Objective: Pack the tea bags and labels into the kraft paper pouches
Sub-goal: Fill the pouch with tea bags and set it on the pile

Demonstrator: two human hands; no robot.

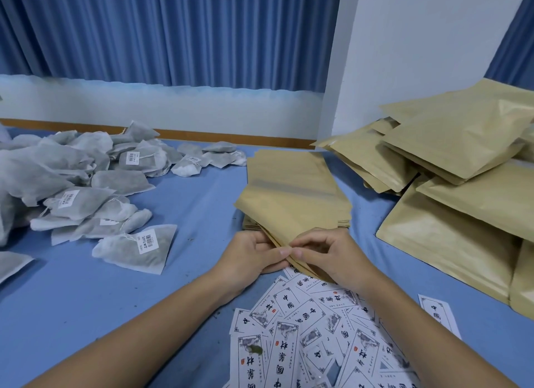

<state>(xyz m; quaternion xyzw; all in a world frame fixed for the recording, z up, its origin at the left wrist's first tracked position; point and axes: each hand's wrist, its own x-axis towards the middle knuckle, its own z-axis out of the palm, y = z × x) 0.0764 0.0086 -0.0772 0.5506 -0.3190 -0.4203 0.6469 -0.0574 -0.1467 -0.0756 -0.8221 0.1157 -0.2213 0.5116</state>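
On the blue table [187, 202], near centre, both hands meet on one kraft pouch [291, 202]. Left hand [251, 254]: thumb on top, fingers under, pinching the pouch's near edge. Right hand [326, 257]: fingers curled, thumb and forefinger pinching the same edge just beside the left thumb; the two thumbs nearly touch. Grip is narrow on both sides and holds paper only. Whether the pouch mouth is parted cannot be told from this angle. The pouch lies slanted, its near end raised in the hands and its far end resting on a stack of flat pouches [342, 224] straight ahead, whose layered edges show at the right corner. Tea bags [86, 182]: a loose heap of grey-white mesh bags on the left of the table, well apart from the hands. Several carry small white barcode tags on strings, and the nearest bag lies at the heap's near edge, tag up. Labels [312, 335]: a scattered, overlapping pile of white cards with black characters and a small red seal, directly below the hands and between the forearms. The pouch's near corner overhangs the pile's far edge. A single label [439, 315] lies apart on the right. A heap of pouches [462, 162] sits at the right, stacked untidily, some puffed, against a white wall [404, 46]. A blue pleated curtain [173, 35] hangs behind the table.
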